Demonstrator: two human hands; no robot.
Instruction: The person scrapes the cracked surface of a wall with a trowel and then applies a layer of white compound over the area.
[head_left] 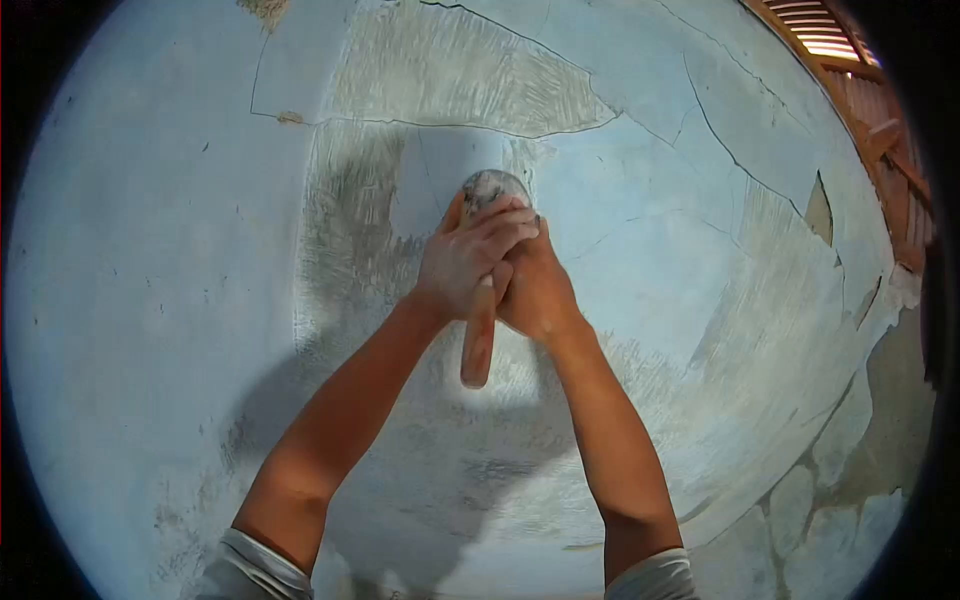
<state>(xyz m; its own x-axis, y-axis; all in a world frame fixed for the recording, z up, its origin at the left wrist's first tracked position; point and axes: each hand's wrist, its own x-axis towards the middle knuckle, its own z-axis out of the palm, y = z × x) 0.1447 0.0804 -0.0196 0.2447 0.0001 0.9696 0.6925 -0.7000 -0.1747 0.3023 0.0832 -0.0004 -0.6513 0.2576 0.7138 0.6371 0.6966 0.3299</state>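
Note:
A trowel (478, 352) with a worn wooden handle and a rounded grey metal blade is held up against the pale blue wall (640, 260), its handle pointing down. My left hand (465, 262) is closed over the trowel, fingers laid across the blade. From the other side, my right hand (535, 285) is closed around it too, partly hidden behind the left. Around the blade, the wall shows scraped grey patches (350, 210) with short ridged marks, next to smoother blue paint.
Long cracks (720, 140) run across the upper wall, with a broken-out gap (820, 210) at the right. At lower right, the surface is cracked and flaking (800, 510). Wooden beams (880, 140) and corrugated sheeting (815, 25) stand at upper right. My shadow falls on the wall.

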